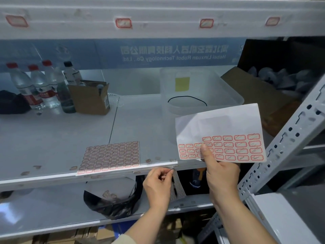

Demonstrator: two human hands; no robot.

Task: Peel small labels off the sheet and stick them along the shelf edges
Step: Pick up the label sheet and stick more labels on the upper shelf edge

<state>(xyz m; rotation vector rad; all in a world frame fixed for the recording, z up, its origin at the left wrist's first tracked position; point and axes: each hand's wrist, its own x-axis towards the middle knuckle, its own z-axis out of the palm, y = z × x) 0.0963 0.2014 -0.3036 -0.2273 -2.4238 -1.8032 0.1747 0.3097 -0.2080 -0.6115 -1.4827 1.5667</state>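
My right hand (222, 175): holds the label sheet (219, 133) at its bottom edge, thumb (207, 154) pressed flat on the printed rows, the other fingers hidden behind the paper.
Label sheet: tilted up off the middle shelf (52, 134), at about 3 o'clock in my view; upper half bare backing, lower half rows of red-bordered labels, the top rows shorter on the left.
My left hand (158, 184): fingers curled, fingertips pinched together at the front edge of the middle shelf, at about 6 o'clock; something small sits between them, but I cannot tell whether it is a label.
Second sheet (110, 157): lies flat on the middle shelf at about 7 o'clock from centre, its near edge at the shelf lip, still full of red labels.
Upper shelf edge (158, 30): four red-bordered labels stuck along it at 12 o'clock, the clearest one (123, 23) left of centre.
Middle shelf edge: small stuck bits scattered along the lip, too blurred to read.
Water bottles (33, 87): upright at 9 o'clock, beside an open cardboard box (89, 97).
Clear plastic tub (200, 88): at the back of the shelf, just behind the held sheet.
Black bag (112, 203): on the lower shelf, below my left hand's side.
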